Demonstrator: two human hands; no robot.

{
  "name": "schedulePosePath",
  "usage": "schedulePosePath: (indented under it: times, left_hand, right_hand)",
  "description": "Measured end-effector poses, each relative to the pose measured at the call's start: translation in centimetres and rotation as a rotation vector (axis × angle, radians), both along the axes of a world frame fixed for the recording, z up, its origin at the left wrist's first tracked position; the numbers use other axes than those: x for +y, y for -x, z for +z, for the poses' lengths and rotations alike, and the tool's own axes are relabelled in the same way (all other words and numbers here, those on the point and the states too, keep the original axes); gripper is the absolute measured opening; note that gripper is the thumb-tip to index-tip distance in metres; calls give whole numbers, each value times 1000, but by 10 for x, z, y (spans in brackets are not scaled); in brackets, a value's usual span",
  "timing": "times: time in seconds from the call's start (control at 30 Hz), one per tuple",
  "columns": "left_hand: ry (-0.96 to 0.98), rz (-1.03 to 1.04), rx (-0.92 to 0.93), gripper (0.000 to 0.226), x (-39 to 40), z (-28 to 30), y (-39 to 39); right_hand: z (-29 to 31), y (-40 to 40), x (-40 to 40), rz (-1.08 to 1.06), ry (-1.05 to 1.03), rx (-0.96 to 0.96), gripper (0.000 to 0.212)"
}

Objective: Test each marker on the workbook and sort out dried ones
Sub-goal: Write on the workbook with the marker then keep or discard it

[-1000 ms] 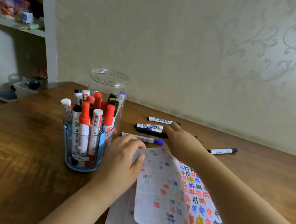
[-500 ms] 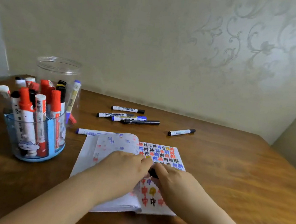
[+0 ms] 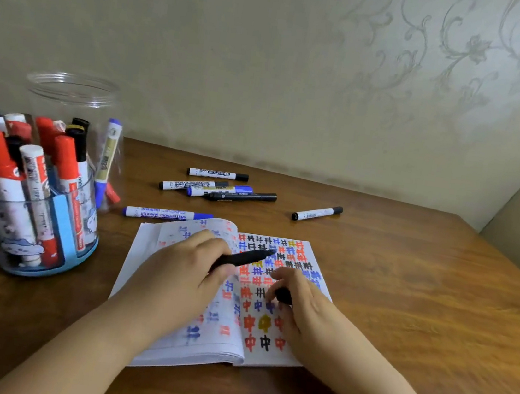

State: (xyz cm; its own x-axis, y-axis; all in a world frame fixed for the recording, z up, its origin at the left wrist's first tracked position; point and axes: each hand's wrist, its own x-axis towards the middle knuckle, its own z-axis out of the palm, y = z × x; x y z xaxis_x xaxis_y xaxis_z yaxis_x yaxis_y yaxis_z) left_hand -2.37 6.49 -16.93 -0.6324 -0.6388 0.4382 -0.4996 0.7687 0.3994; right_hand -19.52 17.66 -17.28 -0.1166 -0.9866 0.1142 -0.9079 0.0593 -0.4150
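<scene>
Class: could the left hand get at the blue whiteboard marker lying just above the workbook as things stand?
Probably not yet: the left hand already grips a black marker. The blue whiteboard marker lies uncovered just beyond it.

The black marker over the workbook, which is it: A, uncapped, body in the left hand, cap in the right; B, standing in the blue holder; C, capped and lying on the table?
A: left hand holds the black marker, right hand pinches its cap.

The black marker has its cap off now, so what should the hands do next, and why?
Probably lower the black marker held in the left hand to the workbook and draw a short stroke. The right hand pinches its cap, the tip hovers above the page, and no test mark is made yet.
</scene>
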Motion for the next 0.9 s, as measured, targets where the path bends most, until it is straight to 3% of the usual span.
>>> schedulePosePath:
  times: [0.1,0.2,0.33,0.4,0.47,0.53,0.67,0.8,0.9]
  left_hand:
    - [-107,13,104,13,1,1,-1]
    - [-166,1,151,15,2,4,-2]
    - [-302,-59,118,11,17,10,5]
    - [-349,-124,77,6,29,14,12]
    - [-352,-195,25,17,37,20,17]
    - [-342,-220,-46,35,37,26,21]
    - [-216,-238,-154,15,30,25,31]
    - [-90,-376,-234,20,41,13,49]
    - [-24,-428,-191,25,48,-2,54]
  right_hand:
    - [1,-6,-3,22,-21,-15,36]
    - [5,-3,2,-28,111,52,37]
    - [11,-8,5,74,392,246,41]
    - [10,-7,3,130,450,376,37]
    - [10,-2,7,120,468,431,26]
    - [17,6,19,13,404,337,14]
    - [14,23,40,-213,241,-167,12]
    - [5,25,44,-358,203,-611,15]
    - [-1,25,47,-339,247,-643,28]
